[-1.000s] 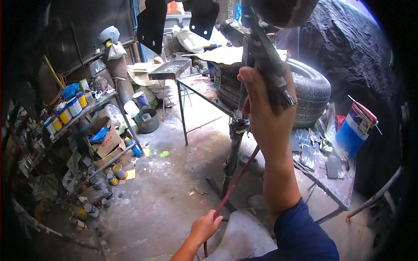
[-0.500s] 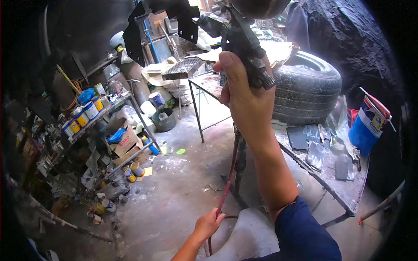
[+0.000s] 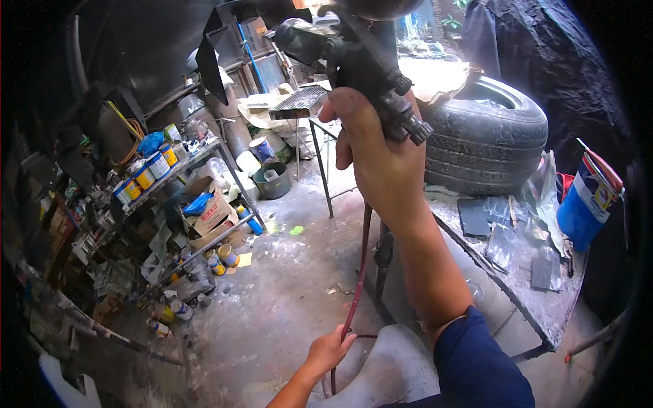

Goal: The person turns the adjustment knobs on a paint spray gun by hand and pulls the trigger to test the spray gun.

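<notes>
My right hand (image 3: 388,149) is raised at the upper middle, its fingers wrapped round the handle of a dark spray gun (image 3: 367,68). The gun's knobs face me, and its rounded cup shows at the top edge of the view. A dark red hose (image 3: 360,272) runs down from below my right hand. Low in the view, my left hand (image 3: 329,353) is closed round that hose. Black hanging plates (image 3: 215,64) are beyond the gun, to its left.
A tire (image 3: 484,139) lies on a table (image 3: 469,248) with dark sheets, beside a blue bucket (image 3: 585,211). At left, a shelf (image 3: 139,197) holds paint cans; a cardboard box (image 3: 211,216) sits below. A pail (image 3: 272,182) stands on the floor.
My right hand and the gun have shifted left and the gun is turned more sideways. The room has moved rightward in view. My left hand still grips the hose.
</notes>
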Available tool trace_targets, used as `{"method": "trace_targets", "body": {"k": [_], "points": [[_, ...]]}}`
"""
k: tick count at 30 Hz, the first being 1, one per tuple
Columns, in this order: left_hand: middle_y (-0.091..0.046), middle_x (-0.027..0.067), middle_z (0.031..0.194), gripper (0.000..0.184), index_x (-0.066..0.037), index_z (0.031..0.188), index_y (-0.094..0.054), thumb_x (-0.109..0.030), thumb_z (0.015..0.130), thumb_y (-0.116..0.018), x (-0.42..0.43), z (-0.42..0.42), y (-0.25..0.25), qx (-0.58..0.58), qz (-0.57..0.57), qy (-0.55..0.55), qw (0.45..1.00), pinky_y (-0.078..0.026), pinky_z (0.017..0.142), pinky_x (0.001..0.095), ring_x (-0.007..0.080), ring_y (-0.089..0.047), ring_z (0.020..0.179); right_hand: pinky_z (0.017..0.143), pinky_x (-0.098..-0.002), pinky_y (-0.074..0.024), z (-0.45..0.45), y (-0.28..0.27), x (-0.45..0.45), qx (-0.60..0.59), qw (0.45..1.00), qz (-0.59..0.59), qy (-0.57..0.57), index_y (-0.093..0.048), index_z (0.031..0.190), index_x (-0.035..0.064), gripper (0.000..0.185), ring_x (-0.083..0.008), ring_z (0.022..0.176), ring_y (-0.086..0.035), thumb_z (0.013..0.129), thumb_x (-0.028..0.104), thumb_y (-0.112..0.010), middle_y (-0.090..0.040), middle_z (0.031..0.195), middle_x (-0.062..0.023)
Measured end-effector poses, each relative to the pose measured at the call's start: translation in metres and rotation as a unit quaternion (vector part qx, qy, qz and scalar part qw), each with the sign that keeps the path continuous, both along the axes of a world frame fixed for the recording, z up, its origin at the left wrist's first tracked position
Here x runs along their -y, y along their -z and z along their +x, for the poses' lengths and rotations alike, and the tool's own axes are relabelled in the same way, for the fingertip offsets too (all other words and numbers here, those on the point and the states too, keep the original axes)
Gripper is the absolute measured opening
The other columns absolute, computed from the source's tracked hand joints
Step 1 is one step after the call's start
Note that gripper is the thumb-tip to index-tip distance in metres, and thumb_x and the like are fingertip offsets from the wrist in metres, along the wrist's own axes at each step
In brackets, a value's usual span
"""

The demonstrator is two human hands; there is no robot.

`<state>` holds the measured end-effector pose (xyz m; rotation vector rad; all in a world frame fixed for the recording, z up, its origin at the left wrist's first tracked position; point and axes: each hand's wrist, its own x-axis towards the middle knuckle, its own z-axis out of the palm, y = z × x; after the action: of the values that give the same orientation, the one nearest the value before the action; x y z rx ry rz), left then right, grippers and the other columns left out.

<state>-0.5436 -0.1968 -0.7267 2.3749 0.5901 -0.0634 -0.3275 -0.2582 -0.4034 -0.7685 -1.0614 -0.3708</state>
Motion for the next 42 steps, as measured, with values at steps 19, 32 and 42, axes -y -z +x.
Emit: {"method": "trace_targets", "body": {"k": [19,32,42], "points": [[-0.073,0.0201,0.1,0.046,-0.01,0.129,-0.062,-0.046,0.1,-0.061,-0.006,-0.002,-0.001,-0.072,-0.004,-0.02,0.997,-0.054,0.083,0.0478,0.0401,-0.071,0.096,0.049,-0.0221,-0.0471,0.0,0.033,-0.04,-0.002,0.998,0.029,0.059,-0.056,0.118,-0.0021,0.037,-0.0053,0.056,-0.059,0.096,0.019,-0.076,-0.068,0.081,-0.004],[-0.074,0.0205,0.103,0.049,-0.008,0.129,-0.063,-0.046,0.099,-0.062,-0.002,-0.003,0.003,-0.081,-0.008,-0.039,0.996,-0.054,0.084,0.0469,0.0404,-0.071,0.098,0.051,-0.0222,-0.05,0.011,0.052,-0.046,0.036,0.998,0.043,0.009,-0.055,0.121,-0.0034,0.034,-0.006,0.062,-0.062,0.097,0.015,-0.073,-0.074,0.098,-0.0087],[-0.074,0.0213,0.094,0.047,-0.004,0.123,-0.063,-0.044,0.099,-0.062,0.005,-0.008,0.019,-0.042,-0.039,-0.064,0.996,-0.054,0.081,0.0488,0.0423,-0.071,0.091,0.07,-0.0312,-0.0554,0.008,0.05,-0.033,-0.081,0.992,0.021,-0.094,-0.061,0.115,0.0022,0.034,-0.0157,0.081,-0.072,0.09,0.014,-0.081,-0.074,0.089,-0.0128]]}}
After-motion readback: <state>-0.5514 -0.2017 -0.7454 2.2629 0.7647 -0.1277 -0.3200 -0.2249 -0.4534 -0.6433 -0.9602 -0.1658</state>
